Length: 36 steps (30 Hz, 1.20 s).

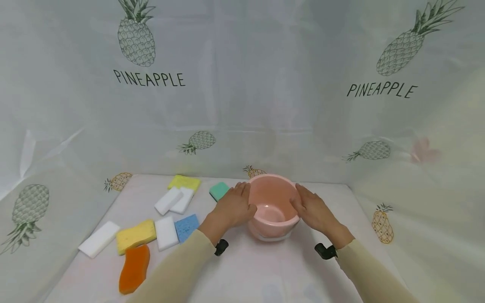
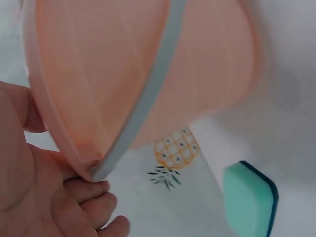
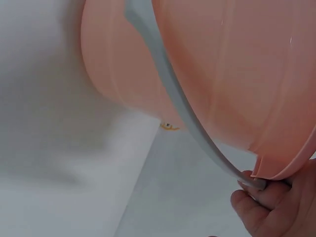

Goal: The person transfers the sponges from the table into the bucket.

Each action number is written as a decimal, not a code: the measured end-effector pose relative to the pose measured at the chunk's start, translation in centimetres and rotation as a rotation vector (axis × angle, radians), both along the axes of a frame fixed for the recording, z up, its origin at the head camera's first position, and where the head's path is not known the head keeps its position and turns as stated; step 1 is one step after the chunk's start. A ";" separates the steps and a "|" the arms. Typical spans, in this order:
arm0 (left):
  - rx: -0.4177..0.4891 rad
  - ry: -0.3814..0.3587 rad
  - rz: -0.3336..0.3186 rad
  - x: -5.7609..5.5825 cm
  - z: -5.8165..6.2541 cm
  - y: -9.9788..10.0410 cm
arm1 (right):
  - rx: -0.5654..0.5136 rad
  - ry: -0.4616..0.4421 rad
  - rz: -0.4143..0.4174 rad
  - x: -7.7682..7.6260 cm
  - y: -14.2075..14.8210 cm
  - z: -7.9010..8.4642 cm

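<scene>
Near the far edge of the counter (image 1: 242,273) sits a pink bucket (image 1: 270,191); I can't tell if its bottom lies flat. Think of it as the middle of a clock, with twelve at the far side. At nine, the left hand (image 1: 235,206) pinches its rim, thumb inside and fingers outside. At three, the right hand (image 1: 313,210) pinches the rim the same way. A grey handle (image 2: 153,84) hangs across the outside, and its ends touch the fingers. Just past the left hand, near ten, is a green sponge (image 1: 218,191) with a dark side. Farther off, between nine and ten, two white sponges (image 1: 168,200) lie by a lime yellow sponge (image 1: 184,182). Out at nine, a blue sponge (image 1: 186,228) is next to a white block (image 1: 166,233), then a fat yellow sponge (image 1: 135,237), then a long white block (image 1: 99,239). Near eight is an orange sponge (image 1: 134,269).
</scene>
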<state>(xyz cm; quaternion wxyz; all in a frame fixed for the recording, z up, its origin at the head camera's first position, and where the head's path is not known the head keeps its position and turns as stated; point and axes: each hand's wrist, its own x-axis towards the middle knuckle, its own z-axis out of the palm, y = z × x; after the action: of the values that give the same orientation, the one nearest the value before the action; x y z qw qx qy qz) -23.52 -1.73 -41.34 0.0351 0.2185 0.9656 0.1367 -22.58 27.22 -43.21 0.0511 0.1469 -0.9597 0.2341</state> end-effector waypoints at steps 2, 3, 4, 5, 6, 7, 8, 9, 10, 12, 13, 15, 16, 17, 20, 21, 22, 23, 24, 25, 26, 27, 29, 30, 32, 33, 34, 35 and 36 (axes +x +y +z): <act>-0.003 -0.007 -0.006 0.8 0.2 -0.2 | 0.021 0.032 0.001 1.0 -0.2 -0.3; -0.004 -0.007 -0.010 1.2 0.3 -0.3 | 0.028 0.048 0.002 1.5 -0.4 -0.4; -0.009 -0.007 -0.014 1.6 0.4 -0.5 | 0.031 0.060 0.000 2.0 -0.5 -0.5; -0.011 -0.004 -0.015 2.1 0.4 -0.6 | 0.033 0.070 0.000 2.5 -0.7 -0.6; -0.008 -0.002 -0.014 2.5 0.3 -0.8 | 0.032 0.078 0.001 2.8 -0.9 -0.7; -0.008 0.005 -0.011 3.0 0.3 -1.0 | 0.031 0.084 0.004 3.2 -1.1 -0.8; -0.001 0.011 -0.005 3.5 0.1 -1.2 | 0.029 0.090 0.006 3.4 -1.3 -0.9; 0.009 0.021 0.003 3.9 -0.1 -1.5 | 0.029 0.092 0.007 3.6 -1.6 -0.9; 0.021 0.035 0.011 4.2 -0.3 -1.7 | 0.029 0.096 0.008 3.7 -1.8 -1.0; 0.054 0.074 0.029 4.7 -0.9 -2.0 | 0.031 0.114 0.009 3.7 -2.2 -1.0; 0.072 0.097 0.037 4.9 -1.2 -2.1 | 0.038 0.125 0.009 3.6 -2.4 -1.0; 0.097 0.147 0.049 5.0 -1.8 -2.3 | 0.064 0.156 0.007 3.3 -2.6 -1.0; 0.103 0.171 0.054 4.9 -2.1 -2.3 | 0.079 0.170 0.006 3.1 -2.7 -1.0; 0.108 0.189 0.058 4.9 -2.3 -2.3 | 0.099 0.180 0.005 2.9 -2.7 -0.9; 0.121 0.214 0.067 4.8 -2.7 -2.3 | 0.161 0.190 0.003 2.9 -2.7 -0.7; 0.125 0.210 0.070 4.9 -2.7 -2.3 | 0.169 0.178 0.006 3.0 -2.7 -0.7; 0.130 0.207 0.071 4.9 -2.7 -2.3 | 0.173 0.163 0.009 3.3 -2.7 -0.6; 0.130 0.201 0.070 5.0 -2.7 -2.2 | 0.176 0.150 0.011 3.6 -2.6 -0.6; 0.129 0.194 0.070 5.0 -2.7 -2.1 | 0.178 0.141 0.014 4.0 -2.6 -0.5; 0.120 0.186 0.068 5.1 -2.6 -1.9 | 0.175 0.127 0.015 4.3 -2.5 -0.5; 0.108 0.180 0.065 5.2 -2.5 -1.8 | 0.170 0.115 0.015 4.6 -2.4 -0.4; 0.100 0.183 0.059 5.2 -2.5 -1.7 | 0.170 0.107 0.011 4.8 -2.3 -0.4; 0.090 0.186 0.046 5.0 -2.5 -1.4 | 0.177 0.104 -0.001 5.1 -2.2 -0.3; 0.088 0.191 0.040 4.9 -2.5 -1.3 | 0.179 0.103 -0.008 5.2 -2.2 -0.2; 0.088 0.200 0.028 4.5 -2.5 -1.3 | 0.179 0.097 -0.021 5.2 -2.3 -0.2; 0.087 0.202 0.023 4.3 -2.6 -1.3 | 0.179 0.095 -0.026 5.2 -2.3 -0.1; 0.085 0.202 0.019 4.1 -2.6 -1.4 | 0.174 0.090 -0.030 5.1 -2.4 -0.1; 0.088 0.195 0.015 4.0 -2.6 -1.5 | 0.168 0.084 -0.033 5.0 -2.4 -0.1; 0.083 0.188 0.012 3.8 -2.7 -1.6 | 0.162 0.080 -0.034 4.9 -2.5 -0.2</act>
<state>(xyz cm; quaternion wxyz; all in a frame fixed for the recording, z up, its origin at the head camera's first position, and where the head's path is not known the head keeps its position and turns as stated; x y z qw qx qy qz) -19.68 -3.30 -43.99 -0.0655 0.2259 0.9593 0.1559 -17.66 24.73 -43.39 0.0815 0.1434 -0.9750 0.1486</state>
